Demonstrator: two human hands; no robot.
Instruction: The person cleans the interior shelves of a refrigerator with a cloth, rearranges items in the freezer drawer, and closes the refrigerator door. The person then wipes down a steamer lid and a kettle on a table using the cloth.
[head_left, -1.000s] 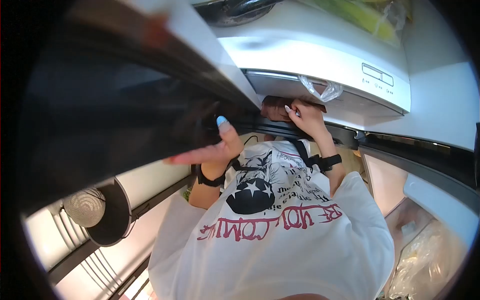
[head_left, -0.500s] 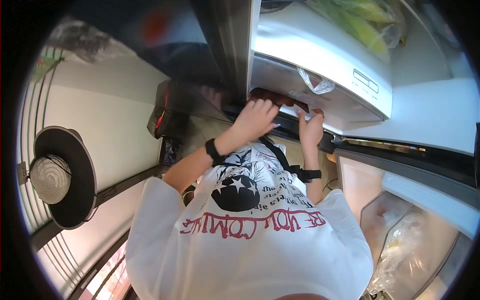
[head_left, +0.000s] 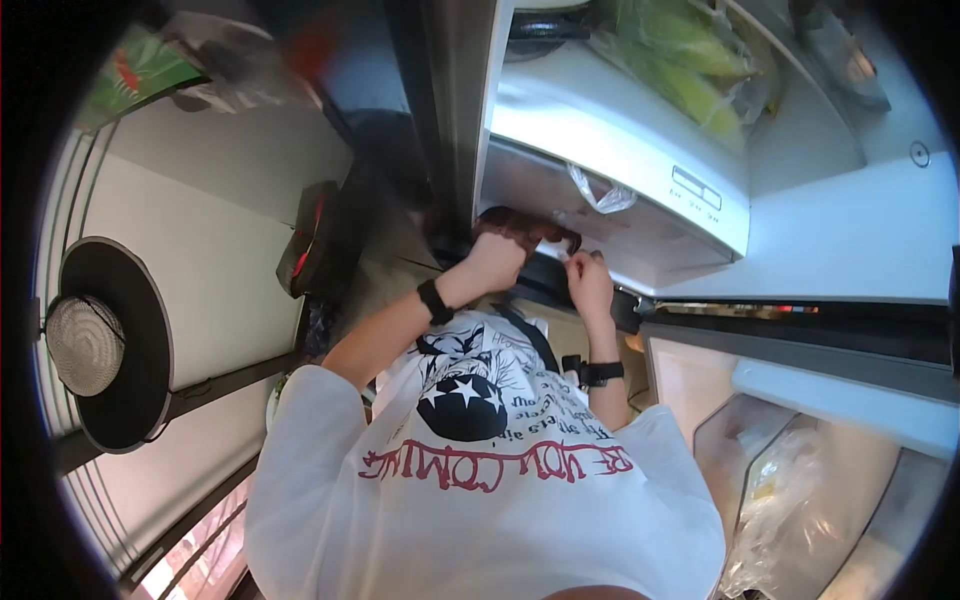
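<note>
My left hand [head_left: 496,263], with a black band on the wrist, is closed on a dark reddish-brown, soft-looking item [head_left: 515,222] whose kind I cannot make out. My right hand [head_left: 591,284] is close to the item's right end, thumb and fingers pinched together; what lies between them is too small to tell. Both hands are at the front of a fridge drawer [head_left: 660,228] under the lit shelf. A clear plastic bag [head_left: 603,192] hangs out over the drawer's top edge.
Above, green produce in a plastic bag [head_left: 690,75] sits on the fridge shelf. An open fridge door [head_left: 840,390] with bagged items in its bins stands at right. At left, a black-brimmed hat [head_left: 115,345] hangs on a pale panel.
My left hand has closed more on the reddish-brown item. My right fingers have drawn together beside its end. The whole view has shifted slightly.
</note>
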